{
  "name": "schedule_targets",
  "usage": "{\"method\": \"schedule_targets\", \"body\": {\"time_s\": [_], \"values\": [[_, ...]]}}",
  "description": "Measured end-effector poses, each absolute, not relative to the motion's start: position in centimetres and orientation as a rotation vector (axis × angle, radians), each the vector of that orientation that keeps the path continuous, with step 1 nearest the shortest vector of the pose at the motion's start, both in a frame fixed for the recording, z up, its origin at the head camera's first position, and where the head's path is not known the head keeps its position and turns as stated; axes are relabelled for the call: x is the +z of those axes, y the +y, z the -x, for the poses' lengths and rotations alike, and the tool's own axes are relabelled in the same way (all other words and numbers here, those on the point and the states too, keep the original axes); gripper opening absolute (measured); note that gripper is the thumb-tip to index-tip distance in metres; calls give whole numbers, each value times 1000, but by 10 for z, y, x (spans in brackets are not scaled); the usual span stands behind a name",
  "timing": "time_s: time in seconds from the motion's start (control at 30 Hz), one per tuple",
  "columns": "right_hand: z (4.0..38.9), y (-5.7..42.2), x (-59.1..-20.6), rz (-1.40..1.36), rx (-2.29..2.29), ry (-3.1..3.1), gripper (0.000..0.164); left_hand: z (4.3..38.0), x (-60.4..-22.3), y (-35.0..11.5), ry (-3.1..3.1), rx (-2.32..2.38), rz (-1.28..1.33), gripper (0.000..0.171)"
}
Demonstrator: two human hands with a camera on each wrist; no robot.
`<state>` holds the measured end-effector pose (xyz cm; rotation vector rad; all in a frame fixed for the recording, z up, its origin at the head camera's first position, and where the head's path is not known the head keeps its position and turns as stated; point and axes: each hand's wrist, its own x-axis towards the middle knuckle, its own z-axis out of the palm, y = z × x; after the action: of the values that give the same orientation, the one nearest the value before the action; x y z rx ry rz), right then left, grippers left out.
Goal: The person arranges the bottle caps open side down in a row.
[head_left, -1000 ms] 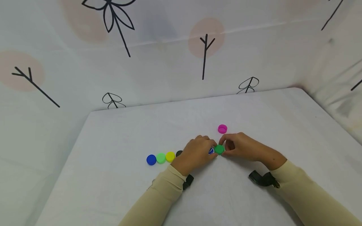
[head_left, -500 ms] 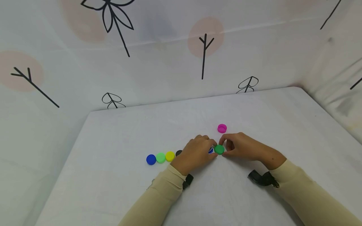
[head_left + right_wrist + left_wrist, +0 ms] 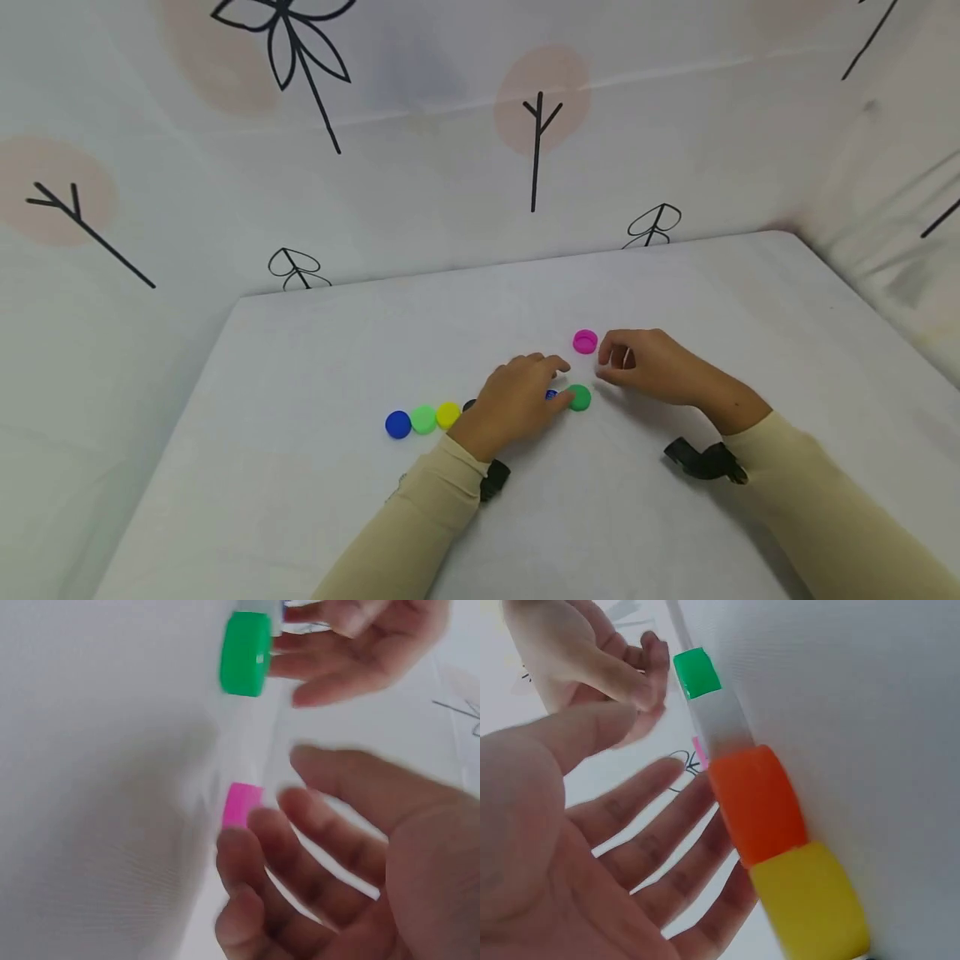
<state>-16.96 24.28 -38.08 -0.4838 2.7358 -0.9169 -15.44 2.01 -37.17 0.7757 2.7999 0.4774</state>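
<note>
A row of bottle caps runs across the white tabletop. At its right end lies the green cap, beside a blue-and-white cap. My left hand hovers over the row with fingers spread, its thumb at the green cap's left edge. Under that hand, the left wrist view shows an orange cap and a yellow cap, hidden from the head camera. My right hand holds nothing; its loosely bent fingers are just right of a pink cap, which lies hollow side up behind the row.
The row's left part has a blue cap, a light green cap, a yellow cap and a partly covered black cap. A patterned white cloth hangs behind the table. Black straps with cameras sit at both wrists.
My right hand has let go of the green cap and moved up and right, close to the pink cap. The left fingers have spread off the green cap; it stays in place.
</note>
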Motion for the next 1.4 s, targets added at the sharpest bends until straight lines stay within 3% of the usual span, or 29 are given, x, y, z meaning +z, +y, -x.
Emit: {"method": "schedule_targets", "body": {"time_s": [0.5,1.03,1.4], "values": [[191,234,-390,288,-852,2748,57,166,-367,45,2828,458,-617,55],[188,229,-390,315,-847,2742,35,167,-374,56,2788,505,-556,50],[187,226,-393,368,-846,2750,33,167,-377,56,2813,475,-537,45]]}}
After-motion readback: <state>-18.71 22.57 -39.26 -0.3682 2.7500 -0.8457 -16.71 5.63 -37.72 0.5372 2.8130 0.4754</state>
